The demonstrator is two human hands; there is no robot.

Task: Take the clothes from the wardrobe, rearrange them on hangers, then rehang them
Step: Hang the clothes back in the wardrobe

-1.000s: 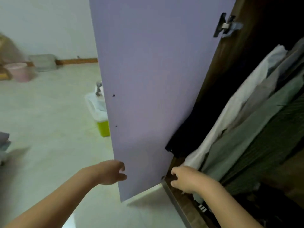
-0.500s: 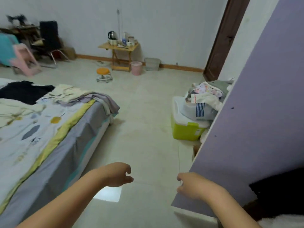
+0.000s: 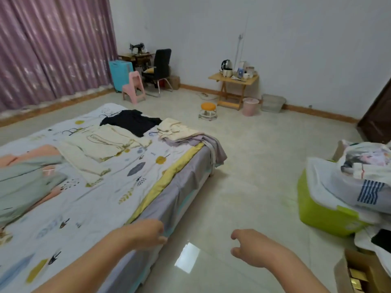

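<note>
Right of the right grip [image 3: 251,247], on the floor, sits a lime-green bin [image 3: 323,214] w/ a white lid, heaped w/ clothes in plastic bags [image 3: 364,176]; nearer the camera on that side, a cardboard box [image 3: 364,273] stands open, gold items inside, too small to tell. Far beyond both grips, by the back wall, a pink bucket [image 3: 250,106] and a clear tub [image 3: 273,103], contents not visible. Left grip [image 3: 146,233] hovers over the bed [image 3: 160,199] edge, fingers loosely curled, holding nothing; right grip over bare floor, fingers half-curled w/ a narrow gap to the thumb, also holding nothing. Clothes ahead-left of the left grip, laid on the bed: black top [image 3: 133,121], cream garments [image 3: 105,144], lilac piece [image 3: 203,142] at the corner. Far ahead, a small wood surface [image 3: 234,79] carries a kettle [image 3: 226,67] and cups; orange stool [image 3: 208,111] before it. Pink curtains [image 3: 53,49] far left; tiled floor, white walls.
</note>
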